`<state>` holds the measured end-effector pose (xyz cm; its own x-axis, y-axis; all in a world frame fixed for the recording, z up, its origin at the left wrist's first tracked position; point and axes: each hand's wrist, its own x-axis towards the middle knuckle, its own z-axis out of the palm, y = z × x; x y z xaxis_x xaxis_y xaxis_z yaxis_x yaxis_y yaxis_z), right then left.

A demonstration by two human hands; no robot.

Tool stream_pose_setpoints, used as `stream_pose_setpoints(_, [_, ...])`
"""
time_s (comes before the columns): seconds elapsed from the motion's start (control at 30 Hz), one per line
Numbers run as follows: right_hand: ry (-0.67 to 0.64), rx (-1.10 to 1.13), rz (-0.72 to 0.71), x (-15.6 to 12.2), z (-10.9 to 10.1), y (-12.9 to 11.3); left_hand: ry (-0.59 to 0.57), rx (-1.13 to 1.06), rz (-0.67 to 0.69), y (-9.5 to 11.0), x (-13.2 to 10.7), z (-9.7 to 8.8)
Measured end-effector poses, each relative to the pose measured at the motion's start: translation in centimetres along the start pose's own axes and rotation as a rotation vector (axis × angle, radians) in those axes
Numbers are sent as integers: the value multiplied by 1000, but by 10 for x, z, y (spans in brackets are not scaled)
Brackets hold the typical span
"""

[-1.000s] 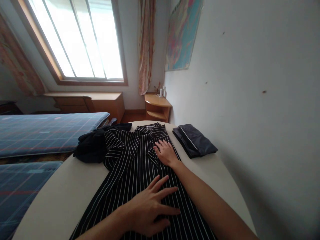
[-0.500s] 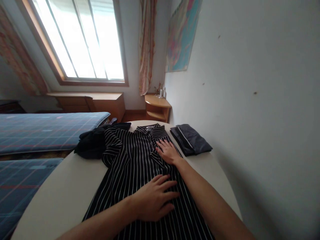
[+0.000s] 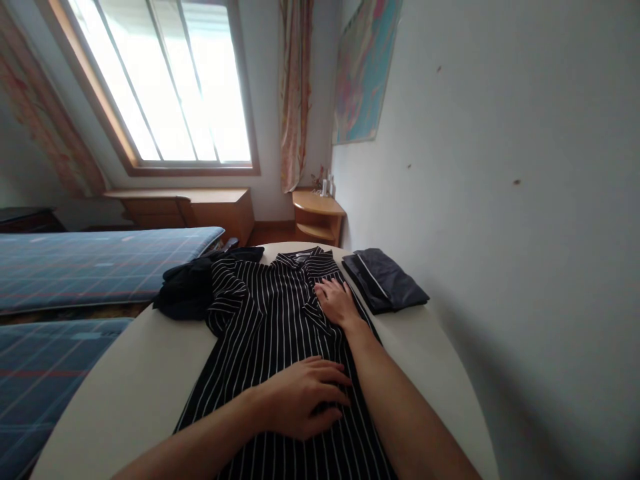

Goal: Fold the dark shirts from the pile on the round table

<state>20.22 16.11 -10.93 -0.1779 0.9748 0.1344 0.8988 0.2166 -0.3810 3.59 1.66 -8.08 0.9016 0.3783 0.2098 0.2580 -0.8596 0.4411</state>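
A black shirt with thin white stripes (image 3: 265,320) lies spread along a round white table (image 3: 140,380), collar at the far end. My left hand (image 3: 300,397) rests on the shirt's middle, fingers bent and close together, pressing the cloth. My right hand (image 3: 337,300) lies flat, fingers stretched out, on the shirt's upper right part near the collar. Neither hand holds anything.
A folded dark garment (image 3: 385,287) lies on the table right of the shirt, close to the wall. A crumpled black cloth (image 3: 187,290) sits at the shirt's far left. Blue plaid mattresses (image 3: 90,263) stand left of the table; a corner shelf (image 3: 317,213) is beyond it.
My left hand's fingers have drawn in from a wide spread and slid slightly nearer on the shirt. My right hand has stayed near the collar.
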Motion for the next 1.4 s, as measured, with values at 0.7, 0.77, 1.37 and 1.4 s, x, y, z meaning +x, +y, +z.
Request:
stream_pose_setpoints(0.7, [92, -202, 92, 50, -15, 4, 242, 266, -468, -93, 14, 0])
stream_pose_setpoints(0.77, [108, -214, 104, 71, -17, 5, 207, 251, -448, -91, 14, -2])
stream_pose_setpoints(1.37, [-29, -480, 129, 182, -42, 59, 104, 132, -465, -84, 20, -12])
stream_pose_setpoints(1.4, [-37, -483, 140, 185, -41, 58, 100, 134, -470, -84, 20, -12])
